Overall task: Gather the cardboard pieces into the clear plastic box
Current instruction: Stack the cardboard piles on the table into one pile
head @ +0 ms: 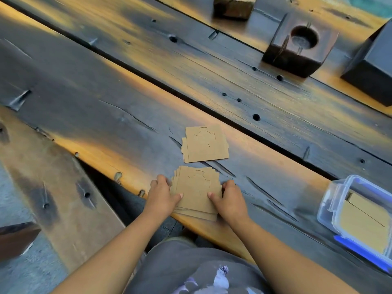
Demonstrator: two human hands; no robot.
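Cardboard pieces in a fanned stack (196, 190) sit pinched between left hand (162, 196) and right hand (228, 199), both closed on its edges; clear plastic box (360, 217) lies well right.

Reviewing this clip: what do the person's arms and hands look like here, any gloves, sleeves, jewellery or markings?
Both the left hand and the right hand are bare: no gloves, rings, watch or wristbands visible. The forearms are uncovered as far as the frame shows, so no sleeves appear. Fingernails look short and unpainted. No markings show on the arms. Below them, grey clothing with a pale printed pattern is visible.
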